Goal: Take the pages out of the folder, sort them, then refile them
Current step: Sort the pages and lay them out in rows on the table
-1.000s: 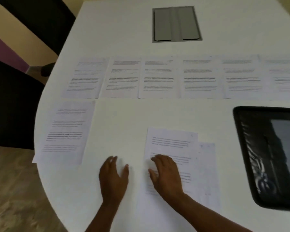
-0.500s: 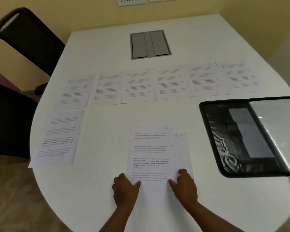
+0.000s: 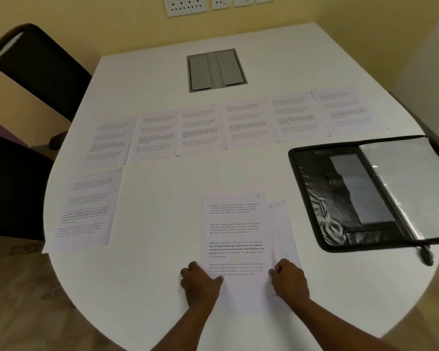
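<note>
Left hand (image 3: 200,281) pinching the top page (image 3: 235,249) at its left edge, right hand (image 3: 289,279) gripping its right edge, near the surface's (image 3: 162,193) front edge, open folder (image 3: 370,193) at right edge

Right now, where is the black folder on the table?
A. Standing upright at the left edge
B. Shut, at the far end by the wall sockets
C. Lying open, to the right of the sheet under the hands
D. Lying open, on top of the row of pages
C: the black folder lies open flat, its clear sleeves showing, to the right of the top sheet that the hands rest on, and nearer than the row of pages.
</note>
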The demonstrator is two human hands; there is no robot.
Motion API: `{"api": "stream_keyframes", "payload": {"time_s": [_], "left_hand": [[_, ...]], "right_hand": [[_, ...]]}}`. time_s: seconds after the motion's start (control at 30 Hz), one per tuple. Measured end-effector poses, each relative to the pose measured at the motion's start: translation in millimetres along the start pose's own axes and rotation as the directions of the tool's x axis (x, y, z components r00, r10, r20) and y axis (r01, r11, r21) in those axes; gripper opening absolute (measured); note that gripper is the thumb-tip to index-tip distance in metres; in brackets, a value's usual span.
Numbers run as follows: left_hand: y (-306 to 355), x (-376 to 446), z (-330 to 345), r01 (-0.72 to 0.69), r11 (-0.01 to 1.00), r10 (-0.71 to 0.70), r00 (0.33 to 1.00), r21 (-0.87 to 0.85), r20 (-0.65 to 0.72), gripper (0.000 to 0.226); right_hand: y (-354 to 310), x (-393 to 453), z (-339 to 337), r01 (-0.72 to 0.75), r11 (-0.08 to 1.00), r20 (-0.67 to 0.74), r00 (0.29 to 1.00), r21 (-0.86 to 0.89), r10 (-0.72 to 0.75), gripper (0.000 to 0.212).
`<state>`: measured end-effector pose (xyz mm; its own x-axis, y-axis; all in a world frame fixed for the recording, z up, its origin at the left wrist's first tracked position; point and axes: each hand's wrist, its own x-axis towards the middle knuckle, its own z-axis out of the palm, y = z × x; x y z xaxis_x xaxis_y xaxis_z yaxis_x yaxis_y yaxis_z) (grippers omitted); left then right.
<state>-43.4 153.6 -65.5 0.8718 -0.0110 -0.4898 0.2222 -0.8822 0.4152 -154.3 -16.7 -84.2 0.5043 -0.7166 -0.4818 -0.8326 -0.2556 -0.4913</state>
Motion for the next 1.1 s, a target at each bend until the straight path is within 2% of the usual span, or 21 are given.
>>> {"api": "stream_keyframes", "payload": {"time_s": [0.1,0.23,0.37,0.47,0.6,0.7,0.9,1.1], "left_hand": [[3.4,-1.1,5.7,-0.025,0.998,0.025,1.000,-0.049,0.014,0.067],[6.7,-2.7,6.5,-0.098,0.995,0.096,0.994,-0.038,-0.045,0.020],[17.8,-0.8,-9.5,-0.109,0.960,0.106,0.994,-0.257,-0.023,0.025],[24.8,6.0,-29.6,-0.075,0.881,0.100,0.995,-0.467,0.030,0.018],[23.4,28.4,-60.1,-0.059,0.803,0.059,0.998,-0.592,-0.019,0.013],[10.3,58.4,-79.6,-0.047,0.803,0.011,0.998,-0.594,-0.064,0.018],[-30.8,121.7,-110.8,0.037,0.872,-0.126,0.981,-0.488,-0.150,0.034],[-48.8,173.7,-142.5,0.090,0.916,-0.192,0.954,-0.390,-0.230,0.022]], "right_hand": [[4.9,-1.4,-10.6,-0.030,0.999,0.030,0.999,0.038,0.029,0.017],[3.2,-6.3,-21.8,-0.029,0.994,-0.003,1.000,0.102,0.030,0.015],[-8.8,-12.8,-35.5,0.015,0.986,-0.060,0.998,0.164,-0.006,0.016],[-25.4,-17.8,-44.5,0.081,0.965,-0.100,0.993,0.249,-0.058,0.015],[-60.1,-12.1,-43.7,0.128,0.933,-0.057,0.992,0.336,-0.115,0.013],[-94.3,3.6,-28.5,0.149,0.923,0.000,0.987,0.356,-0.159,0.014],[-166.0,33.5,21.2,0.164,0.930,0.177,0.957,0.328,-0.232,0.018],[-217.9,54.5,70.9,0.152,0.949,0.328,0.913,0.278,-0.242,0.020]]}}
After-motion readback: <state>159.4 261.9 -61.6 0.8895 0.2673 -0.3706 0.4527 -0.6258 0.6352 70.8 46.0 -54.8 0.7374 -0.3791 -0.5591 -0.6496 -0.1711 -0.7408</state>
